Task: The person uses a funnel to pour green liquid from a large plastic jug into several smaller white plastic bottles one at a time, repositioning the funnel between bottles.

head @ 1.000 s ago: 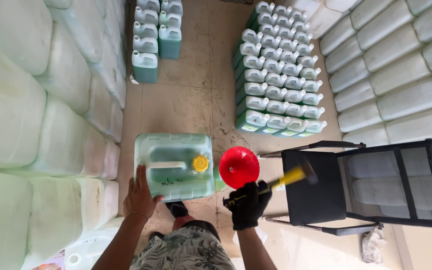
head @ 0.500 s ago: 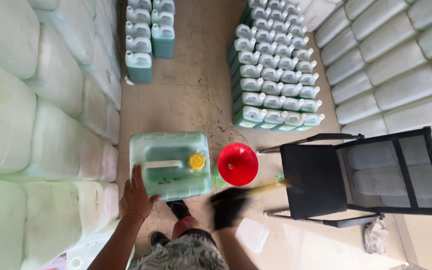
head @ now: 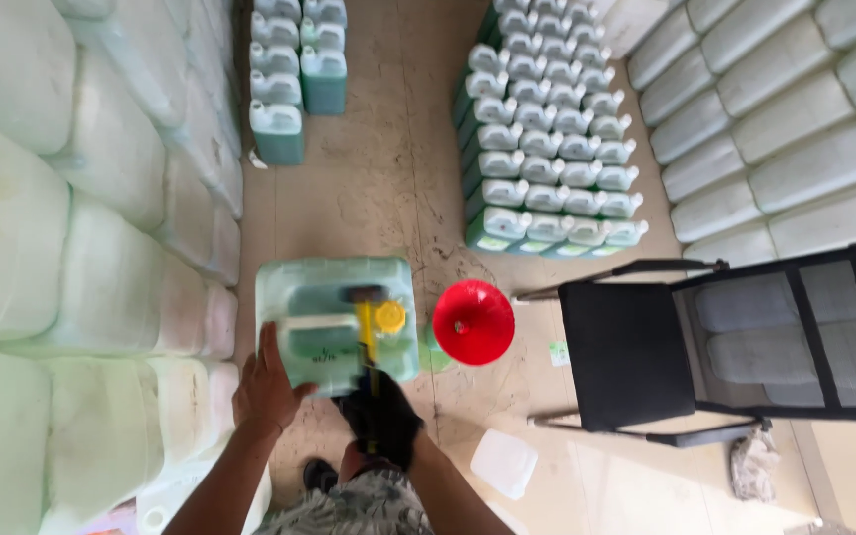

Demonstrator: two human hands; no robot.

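Jerrycan (head: 334, 322), pale green w/ yellow cap (head: 389, 316), sits on floor just ahead of both hands. Bare left hand (head: 267, 386) lies flat, fingers spread, on its near edge; gloved right hand (head: 380, 421) closed round yellow-handled hammer (head: 364, 327), head over can top. Red funnel (head: 474, 322) just right of can, black chair (head: 705, 347) farther right.

The bare left hand (head: 267, 391) rests on the green jerrycan (head: 334, 322); the gloved right hand (head: 380, 421) grips a yellow-handled hammer (head: 366, 332) over its yellow cap (head: 389, 317). A red funnel (head: 474, 322) stands at three o'clock.

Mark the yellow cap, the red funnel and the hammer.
yellow cap (head: 389, 316), head view, centre of its top.
red funnel (head: 474, 322), head view, on the cone wall.
hammer (head: 366, 332), head view, yellow handle, below the dark head.
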